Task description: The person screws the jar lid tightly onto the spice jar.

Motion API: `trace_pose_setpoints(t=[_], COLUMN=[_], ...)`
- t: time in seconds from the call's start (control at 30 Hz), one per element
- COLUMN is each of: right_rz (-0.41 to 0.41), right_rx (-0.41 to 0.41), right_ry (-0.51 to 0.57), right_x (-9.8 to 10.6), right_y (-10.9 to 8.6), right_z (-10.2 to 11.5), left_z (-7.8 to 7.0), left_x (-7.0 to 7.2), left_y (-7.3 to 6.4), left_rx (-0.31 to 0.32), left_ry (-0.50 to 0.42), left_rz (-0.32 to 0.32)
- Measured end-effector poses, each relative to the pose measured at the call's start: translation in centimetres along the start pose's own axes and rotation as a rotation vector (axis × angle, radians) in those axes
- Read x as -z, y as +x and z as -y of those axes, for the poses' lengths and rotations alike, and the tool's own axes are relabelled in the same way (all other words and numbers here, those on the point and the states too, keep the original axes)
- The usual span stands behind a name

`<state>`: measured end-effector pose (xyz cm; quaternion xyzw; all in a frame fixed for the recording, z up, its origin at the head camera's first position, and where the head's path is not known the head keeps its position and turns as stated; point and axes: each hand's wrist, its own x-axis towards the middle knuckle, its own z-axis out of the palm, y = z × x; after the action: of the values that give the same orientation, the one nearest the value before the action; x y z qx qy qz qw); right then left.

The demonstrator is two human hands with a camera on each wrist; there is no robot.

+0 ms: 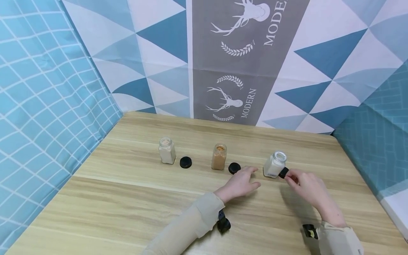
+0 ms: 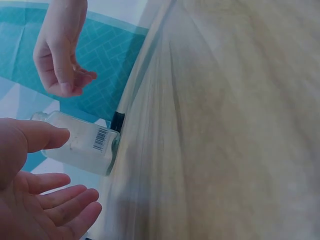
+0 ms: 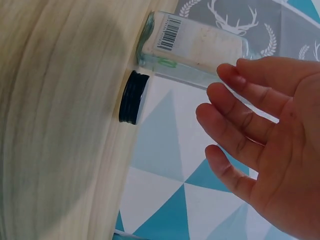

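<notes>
At the right of the table stands a white-filled glass jar (image 1: 273, 166) without its lid. Beside its base lies a black lid (image 3: 133, 98), flat on the wood. My right hand (image 1: 305, 183) hovers just above that lid; the right wrist view shows a gap between the loosely bent fingers (image 3: 235, 122) and the lid. Left of the jar, my left hand (image 1: 239, 183) hangs with spread, relaxed fingers, holding nothing. In the left wrist view its thumb (image 2: 47, 136) overlaps the jar (image 2: 82, 142) in the picture; whether they touch I cannot tell.
An orange-brown-filled jar (image 1: 219, 157) stands mid-table, with a black lid (image 1: 234, 168) to its right near my left hand. Farther left are a pale-filled jar (image 1: 167, 151) and another black lid (image 1: 186, 162). Patterned cloth (image 1: 165, 53) backs the wooden table (image 1: 105, 205).
</notes>
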<state>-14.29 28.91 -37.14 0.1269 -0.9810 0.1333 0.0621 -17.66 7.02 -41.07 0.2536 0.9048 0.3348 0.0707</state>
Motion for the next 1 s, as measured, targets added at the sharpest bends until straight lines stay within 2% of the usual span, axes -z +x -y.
trace_pose_setpoints(t=[0.37, 0.7, 1.0], right_rz=[-0.012, -0.029, 0.031], right_rx=[-0.042, -0.069, -0.098], right_ry=[0.004, 0.059, 0.097], right_x=[-0.5, -0.8, -0.7], right_y=[0.3, 0.4, 0.5], right_z=[-1.2, -1.6, -1.9], left_z=[-0.4, -0.2, -0.3], left_x=[-0.5, -1.2, -1.4], left_y=[1.5, 2.1, 2.8], left_rx=[0.05, 0.049, 0.054], left_ry=[-0.012, -0.023, -0.06], left_rz=[0.006, 0.002, 0.002])
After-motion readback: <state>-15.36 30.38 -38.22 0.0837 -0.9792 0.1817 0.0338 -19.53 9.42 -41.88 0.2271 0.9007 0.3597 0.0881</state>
